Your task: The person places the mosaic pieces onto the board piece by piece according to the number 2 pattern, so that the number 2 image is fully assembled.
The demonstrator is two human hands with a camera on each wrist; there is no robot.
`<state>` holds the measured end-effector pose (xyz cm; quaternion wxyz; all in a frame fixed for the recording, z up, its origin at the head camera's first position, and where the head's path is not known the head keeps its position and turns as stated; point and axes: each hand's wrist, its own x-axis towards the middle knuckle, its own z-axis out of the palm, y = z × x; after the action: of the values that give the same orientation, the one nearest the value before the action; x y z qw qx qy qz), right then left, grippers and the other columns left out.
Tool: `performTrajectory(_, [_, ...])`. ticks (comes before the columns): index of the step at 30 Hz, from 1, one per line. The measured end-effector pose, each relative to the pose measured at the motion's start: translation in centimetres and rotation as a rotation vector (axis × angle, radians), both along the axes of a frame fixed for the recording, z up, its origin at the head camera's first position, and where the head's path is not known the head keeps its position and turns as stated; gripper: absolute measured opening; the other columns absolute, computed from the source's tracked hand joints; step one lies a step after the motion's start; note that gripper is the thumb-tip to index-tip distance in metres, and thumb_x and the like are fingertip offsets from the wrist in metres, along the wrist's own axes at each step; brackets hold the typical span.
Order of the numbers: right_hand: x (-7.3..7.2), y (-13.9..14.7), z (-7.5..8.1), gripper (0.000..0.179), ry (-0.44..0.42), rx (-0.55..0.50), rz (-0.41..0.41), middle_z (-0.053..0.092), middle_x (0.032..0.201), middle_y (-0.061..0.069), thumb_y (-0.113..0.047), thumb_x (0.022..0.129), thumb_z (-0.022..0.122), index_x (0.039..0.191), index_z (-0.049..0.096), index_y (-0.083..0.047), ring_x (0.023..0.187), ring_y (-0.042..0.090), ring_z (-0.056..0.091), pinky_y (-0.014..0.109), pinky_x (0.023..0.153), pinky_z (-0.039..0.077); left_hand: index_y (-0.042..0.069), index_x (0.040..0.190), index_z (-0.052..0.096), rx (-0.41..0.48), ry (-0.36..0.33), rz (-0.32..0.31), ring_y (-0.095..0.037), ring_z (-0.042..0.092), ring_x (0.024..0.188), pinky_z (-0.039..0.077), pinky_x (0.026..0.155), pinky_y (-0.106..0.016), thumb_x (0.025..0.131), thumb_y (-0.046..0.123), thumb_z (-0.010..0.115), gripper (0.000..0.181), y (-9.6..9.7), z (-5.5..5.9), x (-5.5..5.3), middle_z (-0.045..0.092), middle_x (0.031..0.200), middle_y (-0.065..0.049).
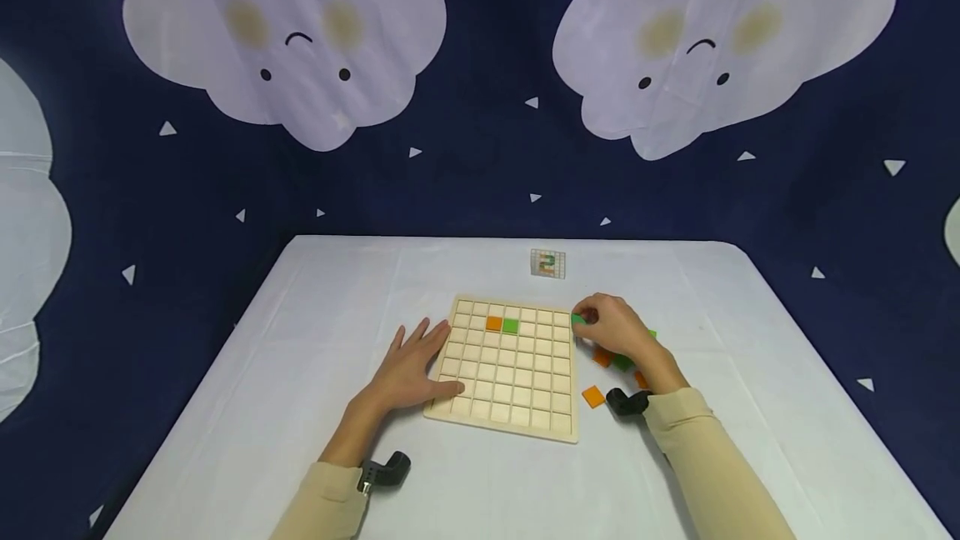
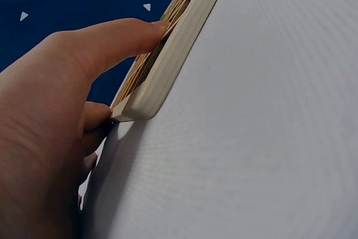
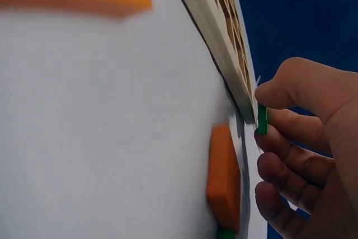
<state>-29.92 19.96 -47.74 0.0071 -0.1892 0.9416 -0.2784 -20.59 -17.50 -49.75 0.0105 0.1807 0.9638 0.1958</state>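
Note:
A wooden grid board (image 1: pixel 517 369) lies on the white table, with one orange tile (image 1: pixel 493 323) and one green tile (image 1: pixel 510 326) side by side in its upper cells. My left hand (image 1: pixel 408 369) rests at the board's left side, fingers spread out along the edge. In the left wrist view its thumb (image 2: pixel 128 37) lies over the board's rim. My right hand (image 1: pixel 618 327), just off the board's upper right corner, pinches another green tile (image 3: pixel 262 118) between thumb and fingertips.
Loose orange and green tiles lie right of the board, partly hidden under the right hand and wrist; one orange tile (image 1: pixel 593 396) sits nearer the front. A small card with a coloured grid pattern (image 1: pixel 548 263) is behind the board. Dark cloud-print fabric (image 1: pixel 480 107) hangs beyond the table.

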Motion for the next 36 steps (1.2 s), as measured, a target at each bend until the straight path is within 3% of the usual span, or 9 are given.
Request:
performTrajectory(10, [0.2,-2.1,0.3,0.03,-0.005,-0.017,0.013,0.062,0.086,0.0,-0.025,0.075,0.075,0.101,0.073,-0.01,0.075,0.018,0.054,0.035,0.066,0.046,0.011,0.152,0.029,0.007,-0.002,0.013,-0.022,0.009,0.145,-0.003,0.115,-0.048,0.072,0.071,0.064,0.106,0.2,0.1,0.2,0.025,0.156,0.001])
performTrajectory(23, [0.4,-5.1,0.7,0.027,-0.008,-0.023,0.104,0.062,0.084,-0.002,-0.025,0.079,0.074,0.101,0.073,-0.01,0.073,0.014,0.055,0.032,0.066,0.048,0.015,0.153,0.026,-0.005,-0.022,0.023,-0.017,0.005,0.145,-0.006,0.115,-0.044,0.071,0.074,0.062,0.107,0.2,0.0,0.1,0.022,0.157,0.005])
performTrajectory(36, [0.5,-6.9,0.1,0.024,0.01,0.007,0.194,0.063,0.087,-0.005,-0.022,0.082,0.073,0.104,0.073,-0.012,0.076,0.01,0.056,0.03,0.069,0.049,0.014,0.153,0.026,-0.012,-0.023,0.017,-0.018,0.005,0.145,-0.006,0.115,-0.044,0.072,0.075,0.061,0.107,0.2,0.1,0.2,0.022,0.157,0.004])
